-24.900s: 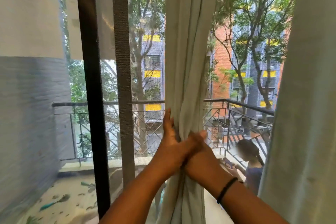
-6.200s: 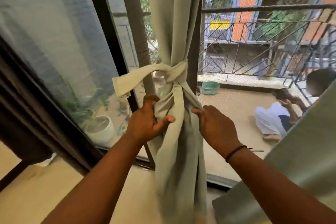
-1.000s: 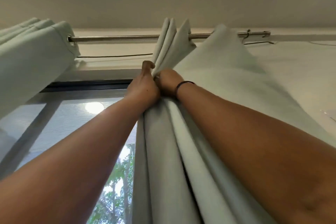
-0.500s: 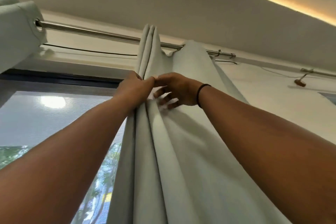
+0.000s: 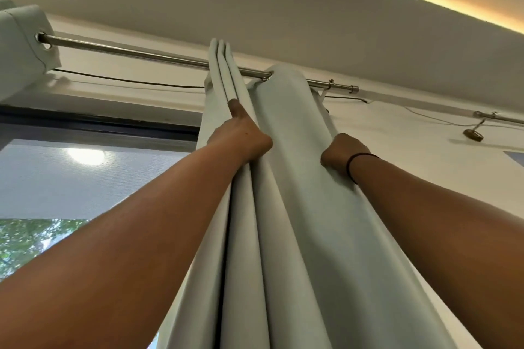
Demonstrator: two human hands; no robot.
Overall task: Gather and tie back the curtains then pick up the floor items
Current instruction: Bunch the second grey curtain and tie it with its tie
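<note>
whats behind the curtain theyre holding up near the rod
Behind the curtain runs the metal rod, showing on either side of it, and a thin dark cord below the rod. The wall directly behind the fabric is covered.

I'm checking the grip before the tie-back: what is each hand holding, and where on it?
Both hold the curtain just below the rod: left hand grips the gathered pleats, right hand the wide outer fold.

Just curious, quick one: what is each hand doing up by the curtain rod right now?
Left hand: grips the bunched pleats of the curtain.
Right hand: fingers curled round the curtain's far fold.
</note>
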